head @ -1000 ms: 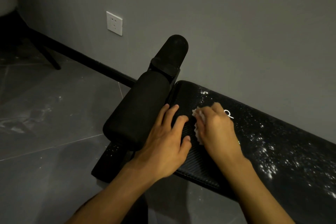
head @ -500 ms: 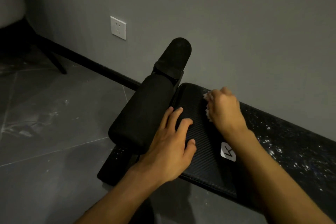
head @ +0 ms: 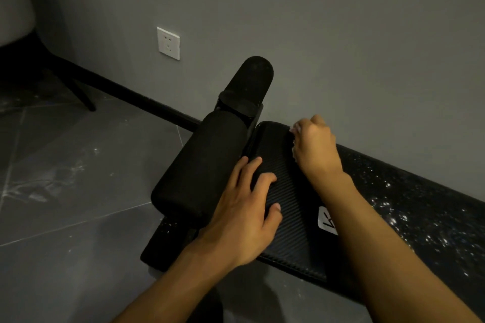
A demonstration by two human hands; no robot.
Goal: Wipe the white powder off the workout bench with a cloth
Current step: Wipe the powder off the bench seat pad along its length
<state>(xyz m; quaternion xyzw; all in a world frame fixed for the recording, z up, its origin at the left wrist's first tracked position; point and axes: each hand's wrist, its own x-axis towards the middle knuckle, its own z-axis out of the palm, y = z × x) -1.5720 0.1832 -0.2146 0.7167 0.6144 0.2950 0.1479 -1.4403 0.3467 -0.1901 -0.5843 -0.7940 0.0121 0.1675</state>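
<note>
While left hand [head: 244, 220] braces bench [head: 286, 217], right hand [head: 316, 147] presses cloth [head: 294, 151] (bunched).

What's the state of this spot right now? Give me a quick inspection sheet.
Surface: bench pad, ribbed, clean near the hands.
Job's things: cloth bunched under the right hand; powder speckles the pad's right part.
Clutter: white label on the pad.
Grips: left hand flat on the pad, open; right hand closed on the cloth.
Cables: nothing seen.
Surroundings: foam rollers, wall socket, dusty floor.
</note>
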